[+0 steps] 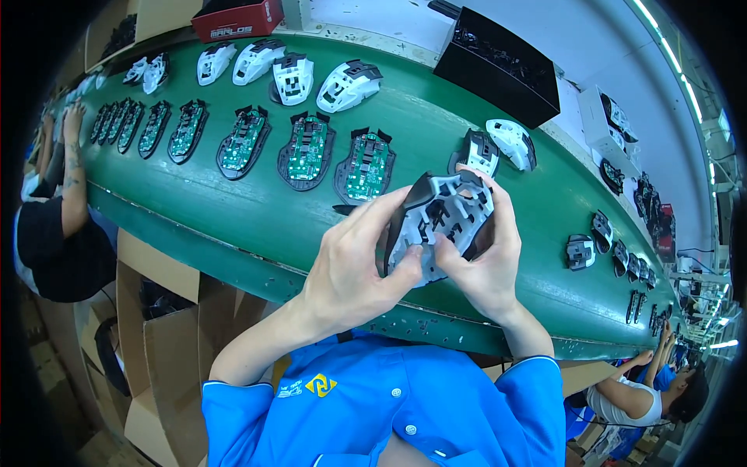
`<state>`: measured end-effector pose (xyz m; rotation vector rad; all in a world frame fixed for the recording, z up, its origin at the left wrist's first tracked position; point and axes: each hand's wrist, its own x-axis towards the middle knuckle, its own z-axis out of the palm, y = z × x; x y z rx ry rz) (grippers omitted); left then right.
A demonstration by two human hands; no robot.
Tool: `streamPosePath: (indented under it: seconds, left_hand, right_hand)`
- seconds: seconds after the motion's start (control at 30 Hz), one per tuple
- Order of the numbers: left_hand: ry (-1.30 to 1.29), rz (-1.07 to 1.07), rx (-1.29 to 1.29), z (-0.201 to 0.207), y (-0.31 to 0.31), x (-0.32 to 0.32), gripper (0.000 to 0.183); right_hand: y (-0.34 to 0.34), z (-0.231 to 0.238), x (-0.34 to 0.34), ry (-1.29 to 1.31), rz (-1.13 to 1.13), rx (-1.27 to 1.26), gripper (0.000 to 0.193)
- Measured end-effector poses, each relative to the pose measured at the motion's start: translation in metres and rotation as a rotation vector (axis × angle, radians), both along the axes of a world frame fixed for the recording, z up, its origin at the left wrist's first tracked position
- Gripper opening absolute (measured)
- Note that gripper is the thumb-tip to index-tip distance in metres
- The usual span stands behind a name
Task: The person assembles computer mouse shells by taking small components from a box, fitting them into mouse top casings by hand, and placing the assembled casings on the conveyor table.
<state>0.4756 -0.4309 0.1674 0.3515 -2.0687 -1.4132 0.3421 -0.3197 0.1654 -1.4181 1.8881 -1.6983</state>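
- white-and-black curved plastic mouse shell is sitting between left hand and right hand, probably light, stiff, kinda slick; I'd be gripping it by the sides, babying the insides
- both hands are clasping it, thumbs inside
- flat green circuit boards are lying past the left hand

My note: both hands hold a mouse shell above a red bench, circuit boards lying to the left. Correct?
Not red: the head view shows a green bench. The left hand and right hand do hold the mouse shell above it, circuit boards to the left.
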Motion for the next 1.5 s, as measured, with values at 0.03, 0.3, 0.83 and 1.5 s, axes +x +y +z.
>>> streamPosePath:
  seconds: [0.03,0.3,0.83,1.5]
  left_hand:
    - [-0.011,0.025,0.012,-0.002,0.003,0.001,0.049]
    - [0.014,0.119,-0.040,-0.011,0.013,0.008,0.050]
    - [-0.188,-0.031,-0.490,0.033,-0.056,-0.054,0.051]
    - [-0.138,-0.434,0.519,0.044,-0.087,-0.143,0.083]
  right_hand:
    - [0.002,0.000,0.002,0.067,-0.021,0.021,0.068]
    - [0.005,-0.012,0.021,-0.025,-0.089,0.034,0.055]
    - [0.116,-0.012,-0.181,1.109,-0.801,0.700,0.048]
    - [-0.004,-0.068,-0.033,0.965,0.295,0.390,0.040]
